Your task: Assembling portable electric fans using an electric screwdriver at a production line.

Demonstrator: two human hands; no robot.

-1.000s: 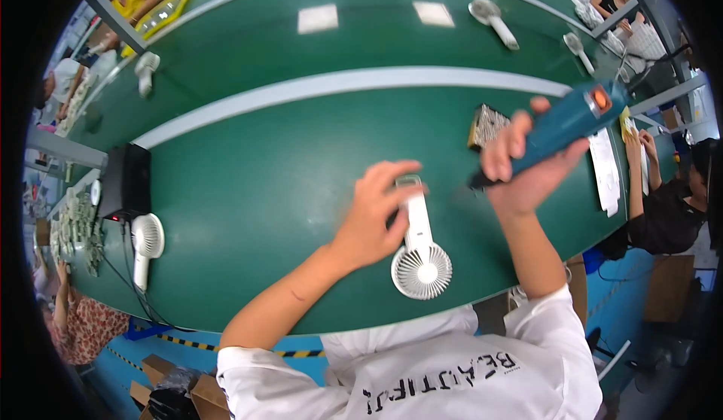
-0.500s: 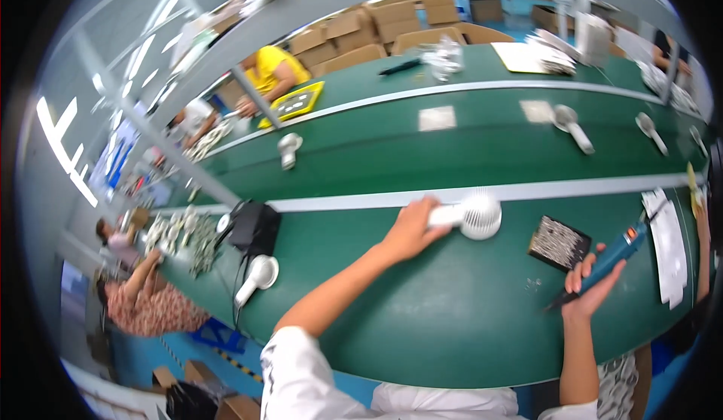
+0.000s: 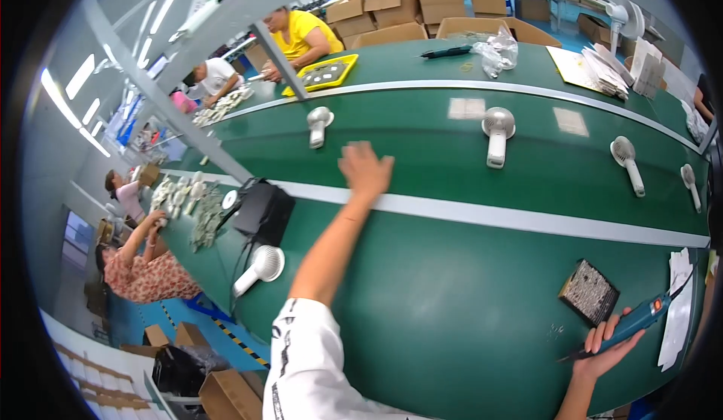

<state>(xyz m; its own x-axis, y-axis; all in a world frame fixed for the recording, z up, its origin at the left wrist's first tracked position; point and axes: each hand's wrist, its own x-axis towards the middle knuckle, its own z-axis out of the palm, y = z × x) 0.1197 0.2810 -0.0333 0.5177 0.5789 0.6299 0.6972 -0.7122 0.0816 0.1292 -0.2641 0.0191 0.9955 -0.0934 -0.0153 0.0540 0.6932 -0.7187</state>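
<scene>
My left hand (image 3: 365, 170), its fingers spread, reaches over the green belt (image 3: 422, 160) with nothing in it. To its right a white handheld fan (image 3: 496, 138) lies on the belt, and another handheld fan (image 3: 319, 127) lies to its left. My right hand (image 3: 610, 345) grips a blue electric screwdriver (image 3: 633, 326), its dark tip pointing left, low over the bench. Beside it sits a black box of small screws (image 3: 589, 293), with a few loose bits (image 3: 556, 333) on the bench near the tip. At the left, one more handheld fan (image 3: 261, 269) rests on the bench.
A metal rail (image 3: 482, 217) divides bench from belt. A black power unit (image 3: 263, 213) with a cable stands left, under a slanting post (image 3: 169, 108). White paper sheets (image 3: 678, 307) lie at right. More handheld fans (image 3: 627, 165) are on the belt. Co-workers sit left, one in yellow (image 3: 305, 36).
My left hand has let go of the handheld fan, which now lies on the belt, and has moved leftward. My right hand still holds the screwdriver. The view has turned.
</scene>
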